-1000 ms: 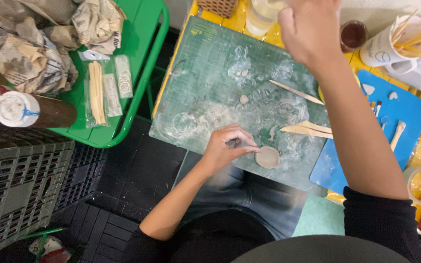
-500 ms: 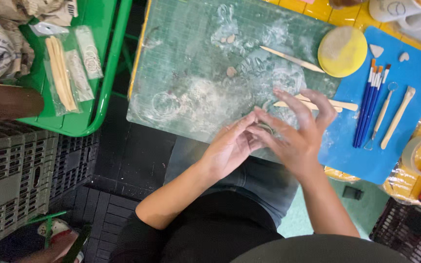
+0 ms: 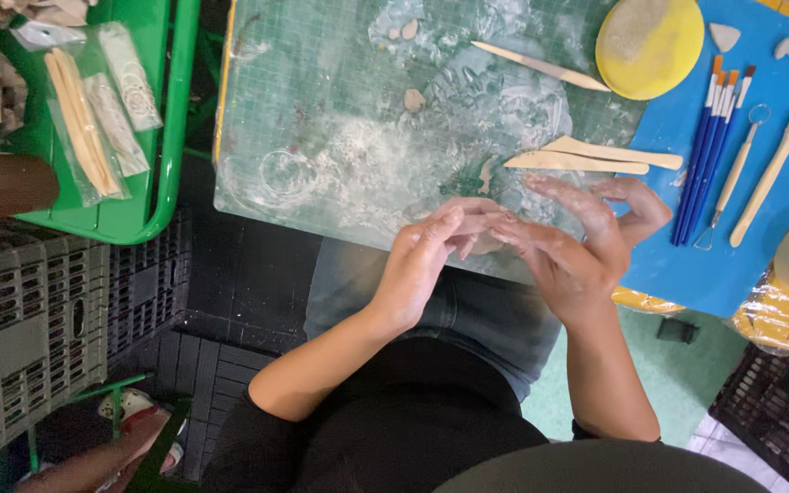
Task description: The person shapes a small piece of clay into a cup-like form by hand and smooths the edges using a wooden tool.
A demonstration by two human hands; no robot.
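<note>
Both hands meet over the near edge of the green cutting mat (image 3: 321, 137). Left hand (image 3: 426, 260) and right hand (image 3: 568, 251) press fingertips together in a narrow grip; whatever sits between them is hidden, probably a small bit of clay, cannot tell.

Just beyond the grip lie two flat wooden modelling sticks (image 3: 586, 157); further out a third pointed wooden stick (image 3: 541, 66) and small pale clay lumps (image 3: 414, 99).

Progress, as a judgement: mat smeared with white clay residue and scraps, so the shaping looks well underway; no finished piece visible.

Right of the grip: blue mat (image 3: 778, 91) with blue-handled brushes (image 3: 710, 146), yellow round sponge (image 3: 648, 46). Left: green plastic tray (image 3: 130, 215) with bagged sticks, grey plastic crates (image 3: 29, 347). Yellow table underneath, dark floor.
</note>
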